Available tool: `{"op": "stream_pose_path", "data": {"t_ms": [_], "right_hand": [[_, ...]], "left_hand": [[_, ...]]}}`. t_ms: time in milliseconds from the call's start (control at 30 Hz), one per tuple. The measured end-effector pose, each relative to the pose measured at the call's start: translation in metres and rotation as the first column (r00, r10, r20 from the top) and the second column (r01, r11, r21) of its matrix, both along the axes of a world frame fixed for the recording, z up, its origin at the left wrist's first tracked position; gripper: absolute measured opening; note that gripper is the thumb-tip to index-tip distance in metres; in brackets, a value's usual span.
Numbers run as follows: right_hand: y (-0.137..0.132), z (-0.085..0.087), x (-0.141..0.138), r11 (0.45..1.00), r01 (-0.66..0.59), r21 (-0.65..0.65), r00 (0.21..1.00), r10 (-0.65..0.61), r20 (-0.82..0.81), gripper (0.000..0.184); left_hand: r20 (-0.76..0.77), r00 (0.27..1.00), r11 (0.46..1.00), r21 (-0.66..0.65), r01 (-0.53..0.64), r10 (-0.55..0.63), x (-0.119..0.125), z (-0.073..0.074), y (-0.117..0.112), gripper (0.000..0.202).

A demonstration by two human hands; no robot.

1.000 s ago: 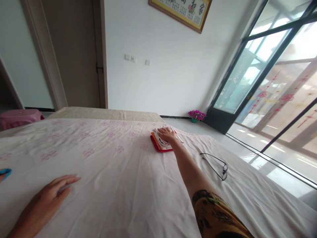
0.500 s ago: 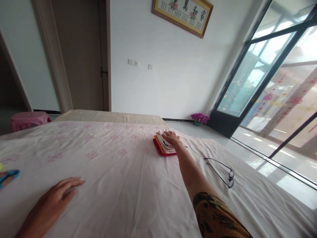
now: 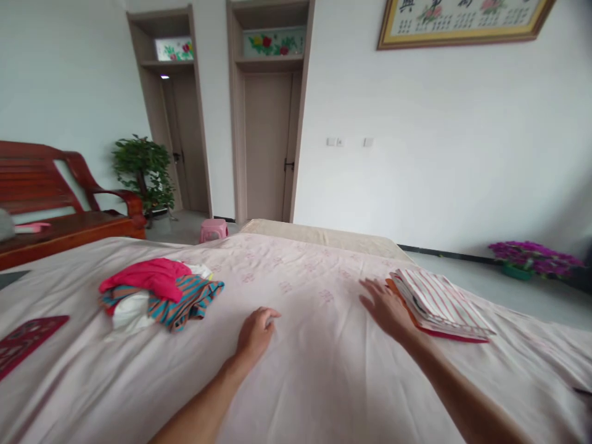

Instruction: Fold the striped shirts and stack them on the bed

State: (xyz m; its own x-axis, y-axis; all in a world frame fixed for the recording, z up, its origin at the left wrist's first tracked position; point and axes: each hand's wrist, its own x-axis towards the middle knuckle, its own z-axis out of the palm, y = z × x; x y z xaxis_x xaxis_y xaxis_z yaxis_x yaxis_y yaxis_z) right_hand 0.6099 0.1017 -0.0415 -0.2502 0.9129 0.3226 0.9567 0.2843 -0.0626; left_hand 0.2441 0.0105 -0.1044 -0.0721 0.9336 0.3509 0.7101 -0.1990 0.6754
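Note:
My left hand hovers over or rests on the pink-white sheet, which one I cannot tell; its fingers are loosely bent, slightly apart, and hold nothing. My right hand is open with fingers spread, just left of a stack of folded clothes. A white, red-striped cloth lies on top of that stack, with orange and red edges below. On the left is a loose heap of clothes: a bright red-pink garment, a teal and brown striped garment and a white piece.
A dark red item with pale markings lies at the left. Beyond the sheet stand a wooden bench, a potted plant, a pink stool and purple flowers. Folded fabric or a beige-covered surface borders the far side.
My view has swung left, bringing the clothes heap into sight. My right hand has come off the folded stack to its left side. The stack's striped top now shows.

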Motion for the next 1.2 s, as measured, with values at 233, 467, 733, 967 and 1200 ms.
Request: {"op": "stream_pose_path", "data": {"t_ms": [233,467,733,967,1200], "right_hand": [[-0.072,-0.072,-0.078,0.981,-0.129,-0.143,0.990,0.118,-0.082,0.054],[-0.078,-0.061,-0.087,0.991,-0.096,-0.096,0.994,0.091,-0.060,0.051],[-0.079,-0.062,-0.086,0.990,-0.106,-0.098,0.992,0.098,-0.085,0.050],[-0.082,-0.056,-0.086,0.988,-0.110,-0.112,0.991,0.100,-0.092,0.050],[-0.080,-0.056,-0.082,0.984,-0.132,-0.123,0.986,0.118,-0.117,0.050]], "left_hand": [[0.024,0.947,0.938,0.133,-0.320,0.320,-0.062,0.031,0.008,0.037],[-0.230,0.614,0.651,0.159,-0.742,0.755,-0.170,0.067,-0.009,0.039],[-0.605,0.622,0.810,0.067,-0.582,0.497,-0.178,0.039,-0.039,0.037],[-0.351,0.783,0.821,-0.067,-0.568,0.513,-0.191,0.058,-0.029,0.021],[0.179,0.949,0.963,0.026,-0.268,0.259,-0.086,0.107,-0.018,0.036]]}}
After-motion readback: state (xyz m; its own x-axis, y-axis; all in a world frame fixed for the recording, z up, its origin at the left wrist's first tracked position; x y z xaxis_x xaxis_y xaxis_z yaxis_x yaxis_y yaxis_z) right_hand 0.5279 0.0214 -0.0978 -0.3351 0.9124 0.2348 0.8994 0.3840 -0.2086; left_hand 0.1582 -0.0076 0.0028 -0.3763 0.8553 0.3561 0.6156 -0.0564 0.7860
